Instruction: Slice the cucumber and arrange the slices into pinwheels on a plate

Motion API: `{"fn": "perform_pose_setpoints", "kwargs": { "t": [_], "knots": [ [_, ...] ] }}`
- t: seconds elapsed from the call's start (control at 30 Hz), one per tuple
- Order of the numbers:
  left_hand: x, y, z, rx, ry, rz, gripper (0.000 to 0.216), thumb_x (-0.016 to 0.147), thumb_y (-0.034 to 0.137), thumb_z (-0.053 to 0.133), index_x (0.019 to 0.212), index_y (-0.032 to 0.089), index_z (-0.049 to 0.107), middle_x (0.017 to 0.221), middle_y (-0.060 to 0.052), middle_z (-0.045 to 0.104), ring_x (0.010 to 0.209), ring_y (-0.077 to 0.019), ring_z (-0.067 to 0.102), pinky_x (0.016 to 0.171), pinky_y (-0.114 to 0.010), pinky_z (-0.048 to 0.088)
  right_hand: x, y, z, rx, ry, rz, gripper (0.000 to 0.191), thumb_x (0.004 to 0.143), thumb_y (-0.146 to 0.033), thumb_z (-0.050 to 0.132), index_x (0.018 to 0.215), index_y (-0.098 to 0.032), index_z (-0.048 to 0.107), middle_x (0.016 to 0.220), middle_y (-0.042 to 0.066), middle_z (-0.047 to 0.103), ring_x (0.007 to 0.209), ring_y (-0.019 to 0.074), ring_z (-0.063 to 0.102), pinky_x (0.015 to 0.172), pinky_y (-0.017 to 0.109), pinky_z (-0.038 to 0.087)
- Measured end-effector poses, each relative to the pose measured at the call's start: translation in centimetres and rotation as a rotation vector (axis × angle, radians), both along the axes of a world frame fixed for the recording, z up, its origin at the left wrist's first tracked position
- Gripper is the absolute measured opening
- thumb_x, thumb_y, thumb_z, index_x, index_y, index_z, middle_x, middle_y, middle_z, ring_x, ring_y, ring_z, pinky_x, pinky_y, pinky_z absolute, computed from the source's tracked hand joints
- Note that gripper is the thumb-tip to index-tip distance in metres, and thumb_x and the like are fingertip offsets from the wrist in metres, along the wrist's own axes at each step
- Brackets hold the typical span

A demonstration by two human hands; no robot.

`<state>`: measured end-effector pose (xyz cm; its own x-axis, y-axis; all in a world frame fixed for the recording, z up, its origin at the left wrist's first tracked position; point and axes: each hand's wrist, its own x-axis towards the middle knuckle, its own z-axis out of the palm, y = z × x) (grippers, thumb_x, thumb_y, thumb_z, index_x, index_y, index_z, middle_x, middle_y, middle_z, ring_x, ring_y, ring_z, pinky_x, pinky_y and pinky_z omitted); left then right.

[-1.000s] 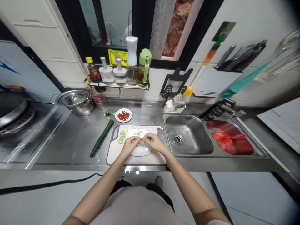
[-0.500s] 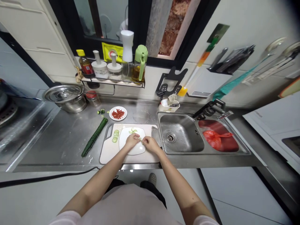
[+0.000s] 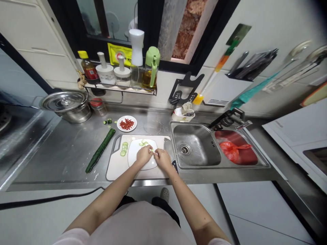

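Note:
Over a white plate [image 3: 134, 160], my left hand [image 3: 144, 155] and my right hand [image 3: 162, 158] meet with fingers pinched. A small pale green cucumber slice [image 3: 152, 150] shows between the fingertips, partly hidden by them. Several folded-looking slices [image 3: 143, 143] lie near the plate's far rim. Under the plate is a light cutting board [image 3: 116, 169] with a grey edge. A short row of round cucumber slices [image 3: 124, 149] rests on its left part. At the board's right side lies a knife [image 3: 174, 166], its handle partly behind my right wrist.
Left of the board lies a long cucumber [image 3: 100, 150]. Beyond it are cucumber scraps [image 3: 109, 120] and a small plate of chopped red pieces [image 3: 127, 123]. A steel pot [image 3: 76, 114] stands at the back left. The double sink [image 3: 199, 163] holds a red bag [image 3: 231, 152].
The whole view has shifted slightly. My hands stay over the plate, and both have turned a little around the slice, with the right hand's knuckles now more upward.

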<state>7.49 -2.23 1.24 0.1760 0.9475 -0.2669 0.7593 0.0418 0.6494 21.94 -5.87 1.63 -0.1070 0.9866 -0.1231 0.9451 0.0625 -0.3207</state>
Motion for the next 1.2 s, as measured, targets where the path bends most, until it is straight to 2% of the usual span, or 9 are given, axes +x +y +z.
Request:
{"fn": "perform_pose_setpoints", "kwargs": {
  "t": [0.2, 0.4, 0.73, 1.2],
  "knots": [
    [-0.5, -0.3, 0.0, 0.095, 0.026, -0.067, 0.021, 0.086, 0.023, 0.056, 0.104, 0.024, 0.068, 0.094, -0.003, 0.07, 0.093, -0.0187, 0.062, 0.078, -0.026, 0.042, -0.4, -1.8, 0.1, 0.022, -0.126, 0.067, 0.031, 0.099, -0.028, 0.039, 0.117, -0.024, 0.064, 0.099, 0.008, 0.067, 0.095, 0.0199, 0.054, 0.077, 0.027, 0.033],
    [-0.4, -0.4, -0.3, 0.09, 0.074, -0.098, 0.021, 0.088, 0.025, 0.056, 0.104, 0.023, 0.069, 0.098, -0.005, 0.068, 0.098, -0.0198, 0.06, 0.081, -0.028, 0.043, -0.8, -2.1, 0.1, 0.01, -0.183, 0.081, 0.033, 0.099, -0.027, 0.039, 0.123, -0.024, 0.062, 0.097, 0.009, 0.066, 0.095, 0.0214, 0.055, 0.075, 0.029, 0.033],
    [-0.7, -0.4, -0.6, 0.128, 0.086, -0.138, 0.02, 0.09, 0.024, 0.056, 0.105, 0.023, 0.069, 0.099, -0.006, 0.067, 0.101, -0.0208, 0.058, 0.085, -0.029, 0.042, -1.3, -2.2, -0.4, -0.006, -0.192, 0.045, 0.033, 0.1, -0.031, 0.037, 0.113, -0.021, 0.066, 0.094, 0.01, 0.068, 0.092, 0.0203, 0.058, 0.073, 0.028, 0.033],
    [-0.3, 0.0, -1.1, 0.156, 0.058, -0.141, 0.02, 0.088, 0.023, 0.058, 0.104, 0.023, 0.069, 0.099, -0.005, 0.067, 0.101, -0.0206, 0.057, 0.087, -0.03, 0.042, -1.4, -2.2, 0.2, -0.028, -0.203, 0.009, 0.032, 0.1, -0.032, 0.037, 0.116, -0.022, 0.062, 0.093, 0.009, 0.071, 0.089, 0.0195, 0.062, 0.072, 0.027, 0.034]
  ]
}}
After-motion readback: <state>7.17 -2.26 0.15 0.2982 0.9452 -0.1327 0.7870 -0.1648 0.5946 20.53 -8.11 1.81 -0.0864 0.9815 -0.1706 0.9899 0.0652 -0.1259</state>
